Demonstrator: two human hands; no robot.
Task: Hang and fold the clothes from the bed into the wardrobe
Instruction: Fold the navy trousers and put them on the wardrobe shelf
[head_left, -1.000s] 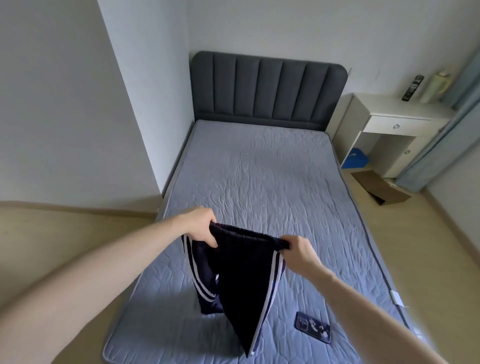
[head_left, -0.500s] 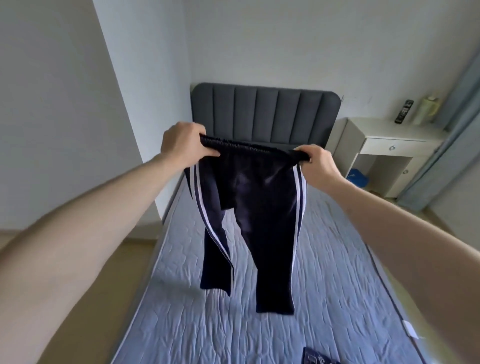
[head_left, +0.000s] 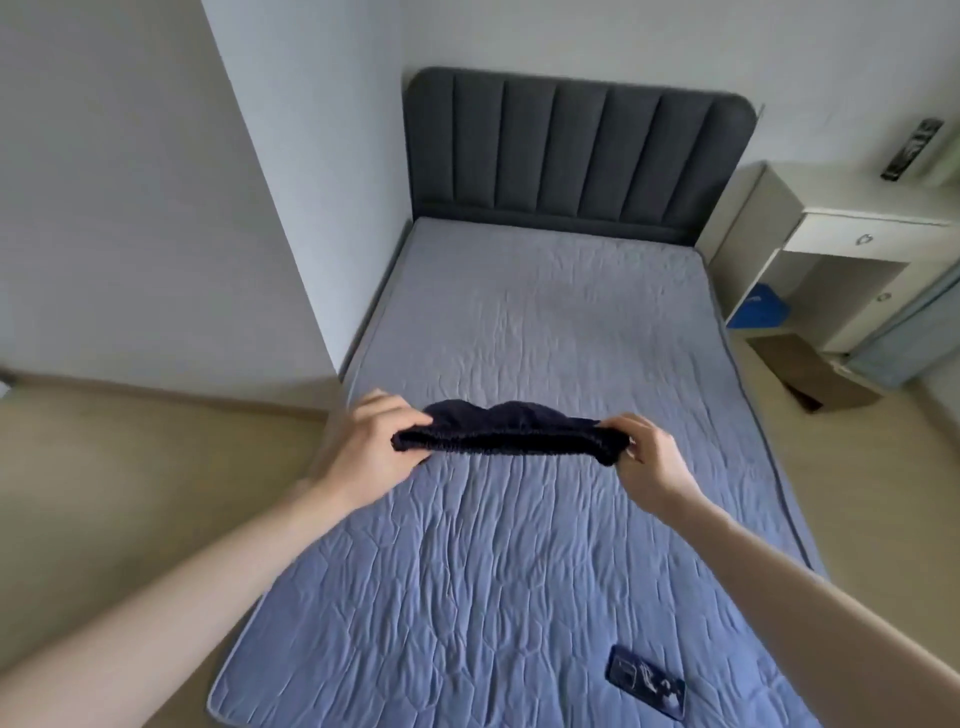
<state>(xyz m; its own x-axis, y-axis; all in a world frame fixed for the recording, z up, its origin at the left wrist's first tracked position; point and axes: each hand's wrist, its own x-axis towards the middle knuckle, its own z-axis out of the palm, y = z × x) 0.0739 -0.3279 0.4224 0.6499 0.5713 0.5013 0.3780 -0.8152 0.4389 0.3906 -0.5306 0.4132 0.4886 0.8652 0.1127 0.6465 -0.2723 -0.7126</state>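
At the bottom of the frame two bare forearms reached in from the lower corners. Lower right of centre, a dark phone (head_left: 645, 689) lay flat on the bed (head_left: 519, 571), well apart from the hands. At mid-frame the left hand (head_left: 370, 451) and the right hand (head_left: 648, 457) each had fingers curled round one end of the waistband of the dark trousers (head_left: 506, 435), holding it stretched level above the quilted blue cover; the legs could not be seen from this angle. The garment looked light, soft and limp, with an elastic gathered band, so the waistband corners seemed the sound places to hold; it would likely sag and crease wherever left unsupported. Beyond, the cover ran, lightly wrinkled, to a padded grey headboard (head_left: 576, 150) against a pale wall. At the upper right stood a white bedside table (head_left: 852, 228), with a brown box (head_left: 810, 371) on the beige floor beside it. No wardrobe showed.
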